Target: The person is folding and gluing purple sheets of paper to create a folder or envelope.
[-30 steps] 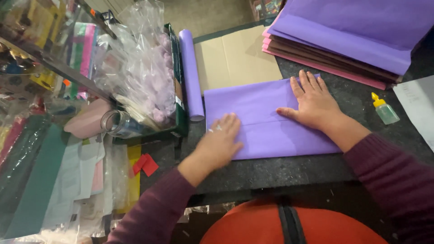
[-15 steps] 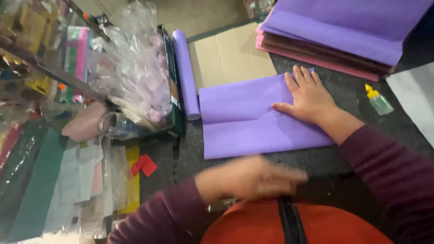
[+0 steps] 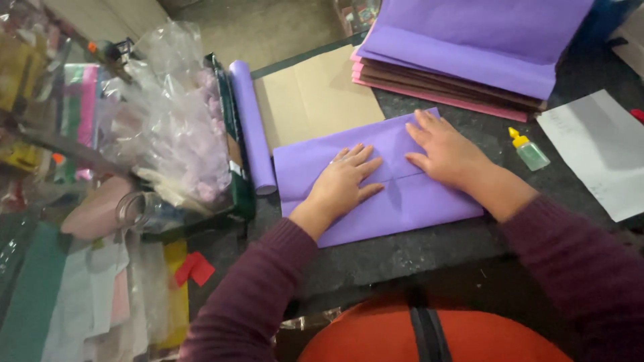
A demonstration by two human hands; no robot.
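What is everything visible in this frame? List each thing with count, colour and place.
folded paper sheet: one, purple, flat on the dark table, under both hands
table: one, dark speckled, centre
paper roll: one, purple, left of the folded sheet
cardboard sheet: one, tan, behind the folded sheet
paper stack: one, purple on top, brown and pink below, top right
glue bottle: one, clear with yellow cap, right of the hands
white paper: one, far right
plastic bags: a clear bundle, left
red scrap: one, lower left
left hand: flat on the folded sheet
right hand: flat on the folded sheet
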